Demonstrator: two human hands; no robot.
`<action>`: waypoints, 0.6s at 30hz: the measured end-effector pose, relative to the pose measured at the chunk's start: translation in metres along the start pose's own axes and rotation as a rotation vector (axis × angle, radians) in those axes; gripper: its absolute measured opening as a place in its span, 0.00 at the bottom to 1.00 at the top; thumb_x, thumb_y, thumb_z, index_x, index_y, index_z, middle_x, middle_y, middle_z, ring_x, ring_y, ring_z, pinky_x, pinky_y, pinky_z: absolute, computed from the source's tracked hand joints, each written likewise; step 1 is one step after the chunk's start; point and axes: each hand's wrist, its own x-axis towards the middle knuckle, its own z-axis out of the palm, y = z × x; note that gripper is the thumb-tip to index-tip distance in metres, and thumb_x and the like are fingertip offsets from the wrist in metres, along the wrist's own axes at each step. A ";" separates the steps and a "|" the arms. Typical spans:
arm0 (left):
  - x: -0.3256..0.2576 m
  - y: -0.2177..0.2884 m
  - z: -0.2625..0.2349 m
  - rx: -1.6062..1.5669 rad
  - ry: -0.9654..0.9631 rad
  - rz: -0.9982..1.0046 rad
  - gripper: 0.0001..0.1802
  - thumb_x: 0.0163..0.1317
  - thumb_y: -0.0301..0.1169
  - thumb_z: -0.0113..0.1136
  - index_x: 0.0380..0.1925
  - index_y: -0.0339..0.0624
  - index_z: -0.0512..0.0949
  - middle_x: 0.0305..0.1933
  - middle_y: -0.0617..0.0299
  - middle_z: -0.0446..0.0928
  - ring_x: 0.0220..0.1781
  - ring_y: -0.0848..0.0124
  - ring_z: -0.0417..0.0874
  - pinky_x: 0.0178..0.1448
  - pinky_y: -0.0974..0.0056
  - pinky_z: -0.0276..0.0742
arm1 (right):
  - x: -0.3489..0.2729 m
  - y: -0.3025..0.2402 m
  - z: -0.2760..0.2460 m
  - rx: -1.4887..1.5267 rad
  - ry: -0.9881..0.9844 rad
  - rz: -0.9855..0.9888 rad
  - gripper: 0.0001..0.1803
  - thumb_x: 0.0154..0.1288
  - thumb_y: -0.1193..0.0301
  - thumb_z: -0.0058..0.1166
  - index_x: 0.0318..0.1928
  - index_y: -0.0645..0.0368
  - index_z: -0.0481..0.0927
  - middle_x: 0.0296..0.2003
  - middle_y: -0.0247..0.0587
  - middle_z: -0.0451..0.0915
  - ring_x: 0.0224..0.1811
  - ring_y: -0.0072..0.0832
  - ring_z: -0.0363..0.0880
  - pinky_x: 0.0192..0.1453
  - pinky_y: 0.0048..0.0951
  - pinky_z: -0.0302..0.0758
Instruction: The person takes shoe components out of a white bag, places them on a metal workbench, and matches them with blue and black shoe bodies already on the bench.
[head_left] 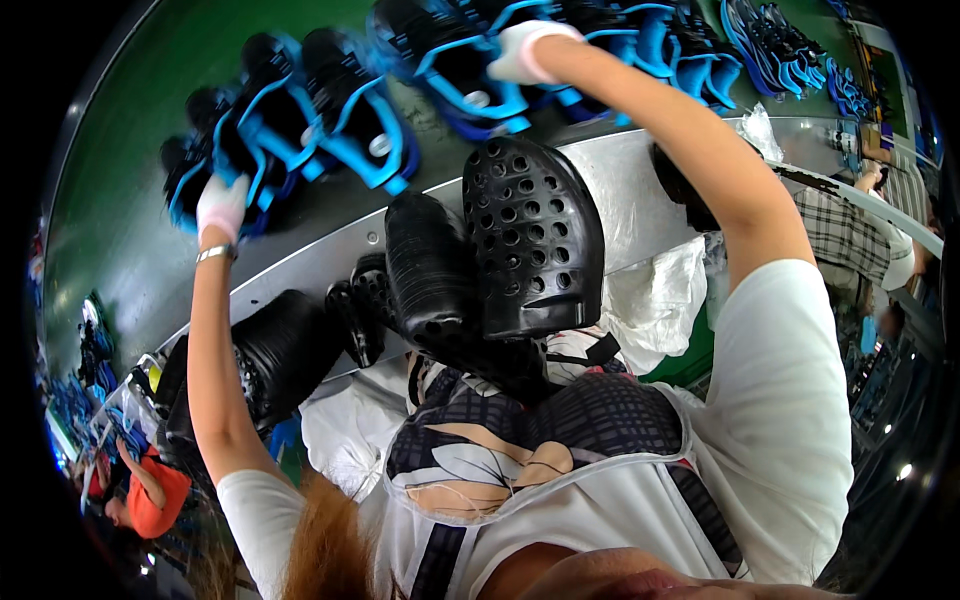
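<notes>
Black and bright-blue shoes stand in a row on a green belt, heels toward me. My left hand, in a whitish glove, grips the heel of the leftmost shoe; the hand is slightly blurred. Farther right, my right hand, gloved in white, is closed at the edge of another shoe, its fingertips partly hidden. Between the hands sit more shoes, among them one shoe with a pale round spot inside. Close to my chest, a large black piece with round holes stands beside a ribbed black piece.
A metal ledge runs along the near side of the green belt. More black pieces lie at left, near white plastic sheeting at right. Further shoes stand far right. A person in orange is at lower left.
</notes>
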 end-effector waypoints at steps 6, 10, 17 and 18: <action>0.025 0.130 0.014 0.096 -0.062 0.172 0.33 0.60 0.55 0.55 0.43 0.30 0.79 0.45 0.35 0.80 0.50 0.43 0.80 0.56 0.52 0.74 | -0.024 0.115 0.016 0.055 0.085 0.124 0.25 0.57 0.52 0.49 0.40 0.59 0.85 0.42 0.53 0.84 0.47 0.47 0.82 0.52 0.42 0.78; 0.015 0.133 -0.006 0.130 -0.185 0.144 0.40 0.58 0.61 0.53 0.45 0.27 0.78 0.39 0.37 0.81 0.45 0.45 0.82 0.54 0.54 0.75 | -0.047 0.105 0.021 0.112 0.260 0.184 0.26 0.59 0.52 0.50 0.47 0.61 0.81 0.43 0.58 0.82 0.49 0.51 0.80 0.54 0.44 0.76; -0.174 0.163 -0.047 -0.348 0.113 0.487 0.25 0.68 0.40 0.54 0.61 0.40 0.73 0.62 0.48 0.74 0.59 0.62 0.77 0.62 0.63 0.71 | -0.171 -0.011 -0.016 0.715 0.406 -0.612 0.19 0.69 0.61 0.49 0.53 0.58 0.79 0.49 0.47 0.78 0.53 0.41 0.76 0.60 0.35 0.71; -0.201 0.168 -0.043 -0.477 0.071 0.437 0.30 0.63 0.43 0.59 0.62 0.40 0.72 0.61 0.48 0.73 0.60 0.60 0.76 0.64 0.60 0.71 | -0.162 -0.018 -0.011 0.569 0.521 -0.946 0.17 0.69 0.62 0.50 0.51 0.58 0.79 0.50 0.48 0.77 0.56 0.43 0.74 0.62 0.37 0.69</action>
